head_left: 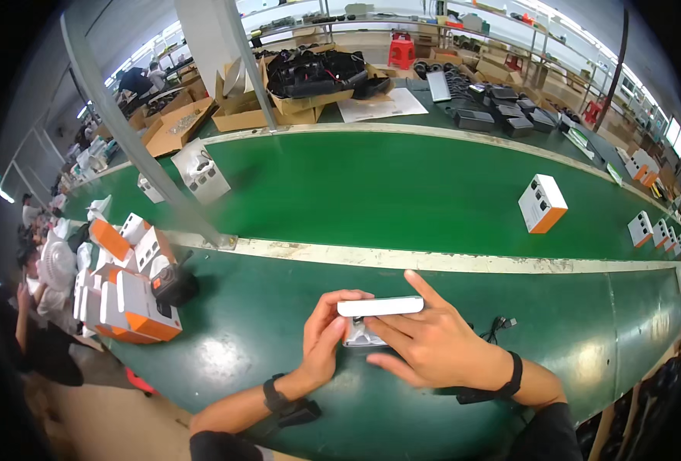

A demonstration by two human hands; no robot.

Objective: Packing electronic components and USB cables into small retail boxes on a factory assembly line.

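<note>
My left hand (325, 338) is closed around the left side of a small white box (380, 306), thumb in front and fingers behind. Below the box's white edge, a shiny silvery or clear wrapping (362, 335) shows between the hands. My right hand (433, 346) has its fingers spread: the index finger points up past the box's right end, the thumb sticks out to the left, and other fingers reach under the white edge. Their tips are partly hidden. A black cable with a plug (503, 324) lies on the green table just beyond my right wrist.
White-and-orange cartons (129, 303) are heaped at the left, with a black device (174, 285) against them. Across a pale rail (340, 253) runs a green belt (371, 184) carrying a white-and-orange box (543, 204) and several smaller ones at right. A metal post (137, 142) rises at left.
</note>
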